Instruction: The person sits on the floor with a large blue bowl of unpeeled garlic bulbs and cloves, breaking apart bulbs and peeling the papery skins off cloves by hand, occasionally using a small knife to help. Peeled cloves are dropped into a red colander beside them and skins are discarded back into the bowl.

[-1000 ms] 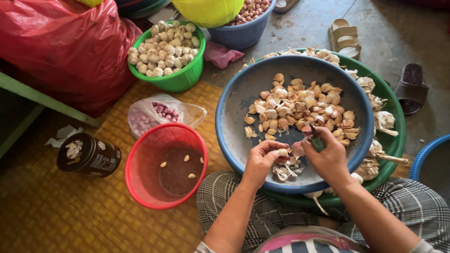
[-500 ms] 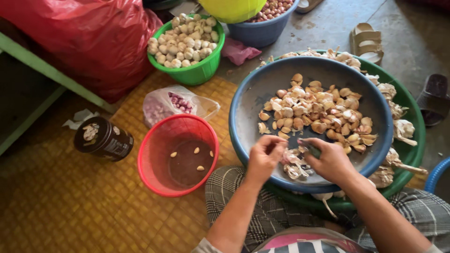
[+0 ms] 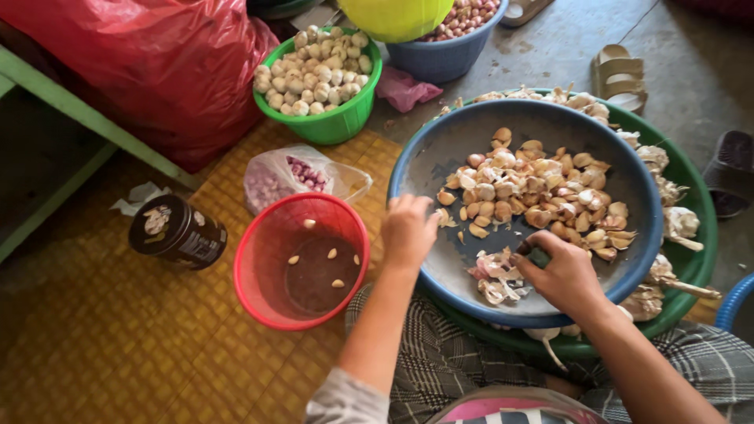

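Item: my left hand (image 3: 408,229), moved from the peel pile to the blue basin (image 3: 440,149) rim nearest the red basket (image 3: 259,271); grip curled, contents unclear. Right hand (image 3: 559,275) grip closed on a dark tool beside garlic cloves (image 3: 534,196).

The left hand (image 3: 408,229) rests on the near-left rim of a wide basin (image 3: 440,157), which sits inside a larger basin (image 3: 695,188). The right hand (image 3: 561,275) lies inside it, just right of a heap of skins (image 3: 495,276). Garlic cloves (image 3: 542,192) are piled beyond both hands. Left of the left hand stands a small basket (image 3: 259,259) with a few cloves inside; farther left, a tin (image 3: 177,232).
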`<action>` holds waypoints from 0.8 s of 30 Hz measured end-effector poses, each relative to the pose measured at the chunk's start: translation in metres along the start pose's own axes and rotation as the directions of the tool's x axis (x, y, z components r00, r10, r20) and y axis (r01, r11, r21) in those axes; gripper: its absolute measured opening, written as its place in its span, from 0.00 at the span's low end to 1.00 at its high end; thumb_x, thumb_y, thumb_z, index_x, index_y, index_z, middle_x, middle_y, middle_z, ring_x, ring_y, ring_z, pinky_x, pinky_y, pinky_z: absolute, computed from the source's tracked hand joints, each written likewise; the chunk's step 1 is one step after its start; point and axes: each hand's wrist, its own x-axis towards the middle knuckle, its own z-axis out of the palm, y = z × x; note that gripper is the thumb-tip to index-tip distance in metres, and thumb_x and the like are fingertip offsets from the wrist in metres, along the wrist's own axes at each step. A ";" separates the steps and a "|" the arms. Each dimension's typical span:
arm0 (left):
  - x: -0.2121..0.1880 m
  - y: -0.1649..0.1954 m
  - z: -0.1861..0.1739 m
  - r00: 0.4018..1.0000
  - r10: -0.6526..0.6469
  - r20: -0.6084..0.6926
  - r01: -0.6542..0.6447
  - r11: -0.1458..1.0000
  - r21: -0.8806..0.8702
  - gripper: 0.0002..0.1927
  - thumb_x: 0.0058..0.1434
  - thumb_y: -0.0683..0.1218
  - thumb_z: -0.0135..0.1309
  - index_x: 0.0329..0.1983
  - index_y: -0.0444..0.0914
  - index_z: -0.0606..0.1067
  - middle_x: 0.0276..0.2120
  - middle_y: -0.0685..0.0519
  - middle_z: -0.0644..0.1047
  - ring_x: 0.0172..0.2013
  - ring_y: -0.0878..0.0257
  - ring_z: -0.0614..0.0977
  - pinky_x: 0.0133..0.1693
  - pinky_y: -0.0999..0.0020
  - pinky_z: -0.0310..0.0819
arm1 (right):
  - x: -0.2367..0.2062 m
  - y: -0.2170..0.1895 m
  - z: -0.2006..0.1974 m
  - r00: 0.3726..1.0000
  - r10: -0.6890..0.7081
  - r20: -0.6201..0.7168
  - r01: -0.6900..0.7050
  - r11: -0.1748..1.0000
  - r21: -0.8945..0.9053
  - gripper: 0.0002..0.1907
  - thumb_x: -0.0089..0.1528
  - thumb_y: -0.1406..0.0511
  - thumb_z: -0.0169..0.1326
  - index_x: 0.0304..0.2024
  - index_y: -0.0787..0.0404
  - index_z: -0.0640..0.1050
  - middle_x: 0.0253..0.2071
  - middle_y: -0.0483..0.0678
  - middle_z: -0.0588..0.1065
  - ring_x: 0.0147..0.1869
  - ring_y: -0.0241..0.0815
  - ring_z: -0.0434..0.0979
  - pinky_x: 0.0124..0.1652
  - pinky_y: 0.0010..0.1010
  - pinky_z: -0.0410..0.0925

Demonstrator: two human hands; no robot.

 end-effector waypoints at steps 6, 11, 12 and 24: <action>0.019 0.007 0.039 0.964 -0.120 0.236 0.122 0.992 0.006 0.15 0.52 0.44 0.66 0.43 0.42 0.81 0.39 0.46 0.79 0.42 0.48 0.81 0.44 0.52 0.77 | -0.005 0.001 -0.004 0.990 -0.138 -0.018 0.139 0.983 0.121 0.13 0.57 0.63 0.63 0.44 0.59 0.83 0.34 0.48 0.83 0.29 0.36 0.81 0.32 0.31 0.73; 0.009 0.006 0.034 0.922 -0.239 0.304 0.358 0.826 -0.435 0.14 0.57 0.44 0.63 0.47 0.39 0.79 0.32 0.50 0.82 0.33 0.60 0.85 0.40 0.66 0.81 | 0.000 0.000 0.007 1.000 0.010 -0.025 -0.003 0.965 0.261 0.15 0.58 0.65 0.63 0.47 0.63 0.80 0.29 0.46 0.78 0.27 0.33 0.75 0.28 0.28 0.68; 0.000 0.011 0.032 0.927 -0.198 0.318 0.351 0.757 -0.552 0.14 0.58 0.43 0.64 0.47 0.39 0.78 0.33 0.51 0.82 0.33 0.63 0.84 0.39 0.68 0.80 | 0.000 -0.001 0.009 0.997 0.071 0.003 -0.067 0.928 0.367 0.13 0.59 0.65 0.61 0.46 0.63 0.80 0.27 0.45 0.78 0.25 0.33 0.73 0.26 0.28 0.67; -0.056 0.043 0.039 0.840 0.013 0.542 0.534 0.152 -0.831 0.10 0.61 0.37 0.65 0.44 0.31 0.79 0.32 0.52 0.82 0.30 0.71 0.80 0.31 0.78 0.75 | 0.004 -0.006 0.011 0.970 0.034 0.239 -0.186 0.737 0.649 0.11 0.61 0.62 0.62 0.40 0.65 0.80 0.22 0.41 0.73 0.23 0.28 0.68 0.23 0.23 0.63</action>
